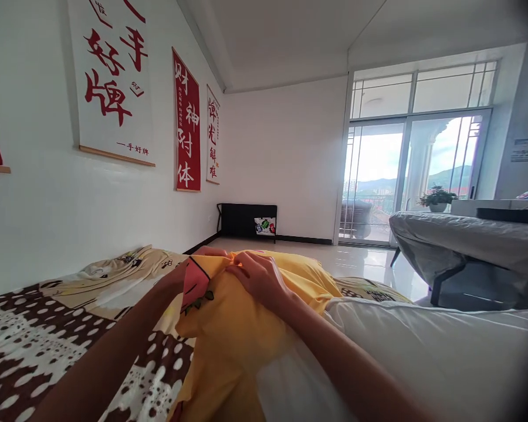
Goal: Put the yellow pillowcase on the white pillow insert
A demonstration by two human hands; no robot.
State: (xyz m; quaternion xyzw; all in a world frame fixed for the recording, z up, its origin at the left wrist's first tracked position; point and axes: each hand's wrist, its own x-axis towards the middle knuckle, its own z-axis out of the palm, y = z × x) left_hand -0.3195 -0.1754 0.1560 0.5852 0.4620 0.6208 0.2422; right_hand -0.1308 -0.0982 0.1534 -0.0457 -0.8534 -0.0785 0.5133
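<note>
A yellow cloth point(242, 334) with a pink strawberry print spreads in front of me, its raised edge held up between my two hands. My right hand point(264, 278) is closed, with thumb and fingers pinching that edge. On the other side my left hand point(209, 252) grips the same cloth, though a folded corner hides most of its fingers. A white, puffy piece of bedding point(440, 346) lies at the right and meets the yellow cloth. Whether it runs inside or under the cloth, I cannot tell.
Beneath lies a brown and cream patterned bed sheet point(39, 334). A plastic-covered table point(466, 234) with a potted plant point(439, 197) stands at the right, near glass doors point(374, 176). A black folded item point(242, 220) leans at the far wall. Lettered scrolls point(187, 123) hang at the left.
</note>
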